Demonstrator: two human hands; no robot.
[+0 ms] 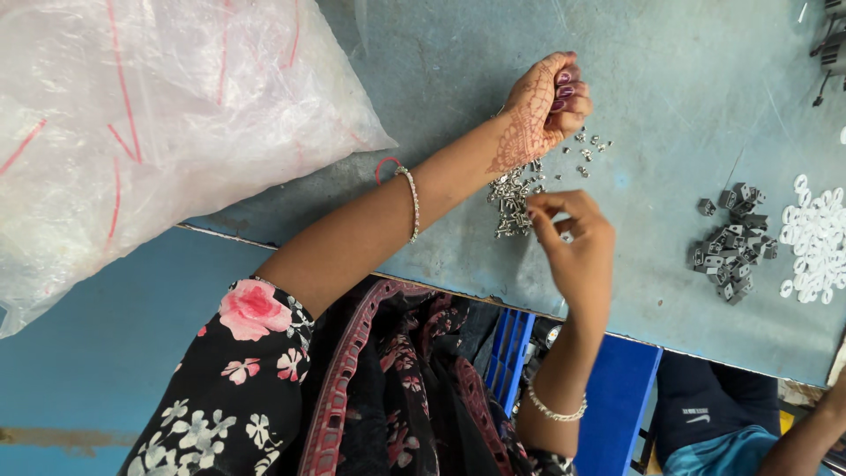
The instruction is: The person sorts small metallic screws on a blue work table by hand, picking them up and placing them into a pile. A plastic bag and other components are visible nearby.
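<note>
Small silver metal parts [514, 198] lie in a loose heap on the blue-grey desk [670, 97], between the two hands and just beneath the left wrist. A few stray pieces [589, 150] are scattered just below the left hand [548, 99], which is curled into a loose fist with the fingers folded in; whether it holds anything inside cannot be told. The right hand [577, 238] hovers just beside the heap, its thumb and fingertips [539, 211] pinched narrowly together over the heap's near edge, perhaps on one small piece, though that is too small to tell. Off to the outer side of the right hand sits a pile of dark grey clips [731, 242], and beyond it a spread of white rings [815, 238]. Behind the left forearm rests a large clear plastic bag [150, 115].
</note>
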